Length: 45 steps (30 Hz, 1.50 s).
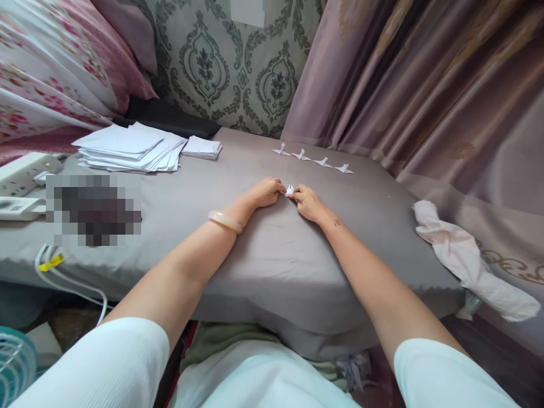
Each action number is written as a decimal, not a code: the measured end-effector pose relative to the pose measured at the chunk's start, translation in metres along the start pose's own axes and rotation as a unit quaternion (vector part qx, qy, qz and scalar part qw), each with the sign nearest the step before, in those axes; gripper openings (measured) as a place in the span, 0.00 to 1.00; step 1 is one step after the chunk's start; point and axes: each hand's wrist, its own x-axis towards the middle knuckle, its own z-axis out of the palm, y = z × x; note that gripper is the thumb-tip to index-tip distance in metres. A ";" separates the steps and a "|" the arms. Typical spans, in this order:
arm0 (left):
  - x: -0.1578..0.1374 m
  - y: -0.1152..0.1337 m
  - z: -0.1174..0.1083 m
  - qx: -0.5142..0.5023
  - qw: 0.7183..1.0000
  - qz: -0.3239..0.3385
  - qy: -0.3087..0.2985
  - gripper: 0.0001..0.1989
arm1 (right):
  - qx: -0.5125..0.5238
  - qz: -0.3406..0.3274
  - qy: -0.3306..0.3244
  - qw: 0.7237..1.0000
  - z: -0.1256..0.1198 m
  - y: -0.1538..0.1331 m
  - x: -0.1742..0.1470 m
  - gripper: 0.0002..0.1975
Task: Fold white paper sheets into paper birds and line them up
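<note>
A small white folded paper figure (289, 190) is pinched between both hands over the grey cloth. My left hand (268, 191), with a pale bangle on its wrist, grips the left edge with closed fingers. On the opposite side, my right hand (306, 202) has its thumb and fingers closed on the paper. Fingertips cover part of its folds. Beyond my hands, several similar folded paper figures (322, 162) stand in a slanting row, each with a raised middle and flat pointed sides.
A stack of large white sheets (127, 148) lies at the back left, beside a pile of smaller sheets (202, 147). White power strips (25, 173) and a blurred-out patch are at the left. A pale crumpled cloth (463, 249) hangs over the right edge of the grey-covered table (178, 204).
</note>
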 end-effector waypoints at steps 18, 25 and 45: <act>0.001 0.002 0.000 0.025 0.999 -0.003 -0.031 0.25 | 0.025 0.012 -0.013 1.000 -0.006 -0.002 0.001 0.22; 0.005 0.003 -0.001 -0.135 0.979 -0.152 0.029 0.20 | 0.275 0.129 0.001 0.953 -0.006 0.035 0.022 0.15; 0.013 0.020 -0.010 -0.234 0.948 -0.216 -0.003 0.13 | 0.189 -0.010 0.015 0.982 -0.012 0.020 -0.013 0.18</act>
